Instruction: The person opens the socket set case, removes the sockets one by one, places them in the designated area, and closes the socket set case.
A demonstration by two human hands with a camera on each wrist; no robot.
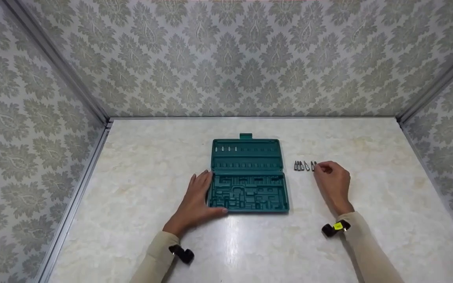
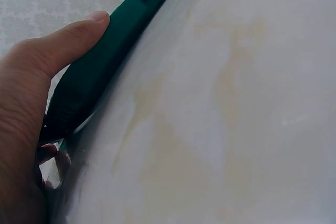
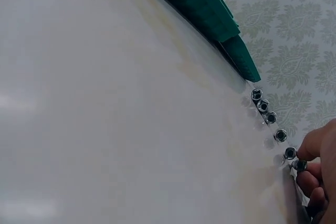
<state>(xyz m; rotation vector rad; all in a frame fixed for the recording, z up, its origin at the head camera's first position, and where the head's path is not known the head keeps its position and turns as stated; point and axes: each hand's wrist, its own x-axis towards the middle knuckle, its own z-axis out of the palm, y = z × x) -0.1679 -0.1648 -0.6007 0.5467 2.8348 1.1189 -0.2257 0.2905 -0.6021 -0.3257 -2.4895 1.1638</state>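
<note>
A green plastic tool case (image 1: 250, 171) lies unfolded on the table, with several small metal bits (image 1: 229, 149) standing at the left of its upper row. My left hand (image 1: 195, 204) rests against the case's near left corner, fingers along the left side and thumb along the front edge. In the left wrist view, that thumb (image 2: 84, 35) touches the green wall; the other fingers are mostly hidden. Right of the case lies a row of loose socket bits (image 1: 299, 166). My right hand (image 1: 334, 182) pinches the rightmost socket bit (image 3: 300, 165) between thumb and fingertips, close beside its neighbour (image 3: 290, 153).
The pale marbled table (image 1: 151, 149) extends around the case on all sides. Patterned wall panels (image 1: 250, 59) stand behind it and to both sides. A latch tab (image 1: 245, 136) sticks out from the case's far edge. The moulded lower half (image 1: 250, 192) has recesses of varied shapes.
</note>
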